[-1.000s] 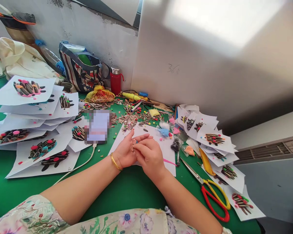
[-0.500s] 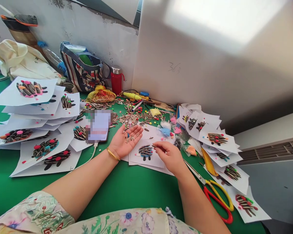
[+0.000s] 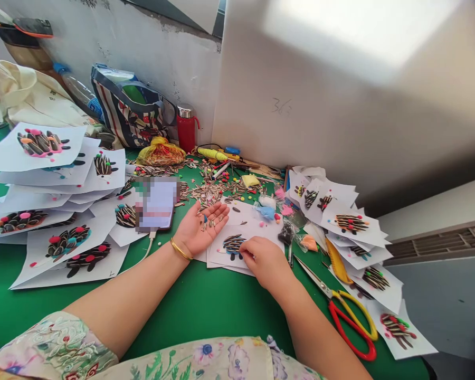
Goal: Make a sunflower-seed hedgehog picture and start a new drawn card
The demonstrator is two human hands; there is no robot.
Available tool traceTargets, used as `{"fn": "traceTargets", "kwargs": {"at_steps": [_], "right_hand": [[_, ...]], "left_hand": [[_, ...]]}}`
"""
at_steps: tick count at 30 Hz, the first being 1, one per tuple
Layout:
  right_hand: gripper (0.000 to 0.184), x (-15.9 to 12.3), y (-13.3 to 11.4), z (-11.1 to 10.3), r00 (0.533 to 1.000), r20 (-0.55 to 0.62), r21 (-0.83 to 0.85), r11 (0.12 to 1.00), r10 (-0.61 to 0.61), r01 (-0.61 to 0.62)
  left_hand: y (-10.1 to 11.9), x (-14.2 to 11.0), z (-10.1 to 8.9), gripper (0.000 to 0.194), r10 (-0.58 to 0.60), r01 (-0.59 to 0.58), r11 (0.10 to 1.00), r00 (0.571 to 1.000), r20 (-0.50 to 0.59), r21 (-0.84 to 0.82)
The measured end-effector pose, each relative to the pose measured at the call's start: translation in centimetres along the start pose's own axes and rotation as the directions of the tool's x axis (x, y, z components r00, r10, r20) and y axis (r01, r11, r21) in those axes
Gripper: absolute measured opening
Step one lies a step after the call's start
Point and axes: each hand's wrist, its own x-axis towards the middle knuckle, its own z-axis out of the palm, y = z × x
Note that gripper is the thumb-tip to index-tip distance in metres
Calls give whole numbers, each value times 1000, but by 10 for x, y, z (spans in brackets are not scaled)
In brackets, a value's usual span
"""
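Observation:
My left hand (image 3: pixel 200 229) lies palm up with its fingers stretched out. Several small sunflower seeds (image 3: pixel 206 224) rest loose on that palm. My right hand (image 3: pixel 267 261) is in a pinch at the right edge of a hedgehog picture (image 3: pixel 233 244), made of dark striped seeds on a blue base. Its fingertips hide most of the sunflower seed between them, and I cannot tell whether that seed touches the blue base. The picture is on a white sheet (image 3: pixel 217 257) atop other sheets. One loose seed (image 3: pixel 236 209) lies farther back on the paper.
Stacked seed pictures stand at left (image 3: pixel 63 198) and right (image 3: pixel 374 245). Open scissors (image 3: pixel 332 298) and a yellow cutter (image 3: pixel 338 262) lie right of my right hand. Scattered seeds (image 3: pixel 211 190), clay lumps (image 3: pixel 266 212) and a phone (image 3: pixel 158 203) are behind. A red flask (image 3: pixel 186 132) stands at the wall.
My right hand has moved left and down, bringing the pinched seed from above the paper to the hedgehog's right edge. My left hand stays palm up with its seeds. The view has shifted slightly.

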Motion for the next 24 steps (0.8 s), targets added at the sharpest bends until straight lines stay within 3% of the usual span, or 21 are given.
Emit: {"fn": "traceTargets", "kwargs": {"at_steps": [24], "right_hand": [[17, 3, -5, 20, 997, -49, -239, 970, -68, 54]], "left_hand": [[-2, 0, -2, 47, -20, 20, 1000, 999, 29, -4]]}}
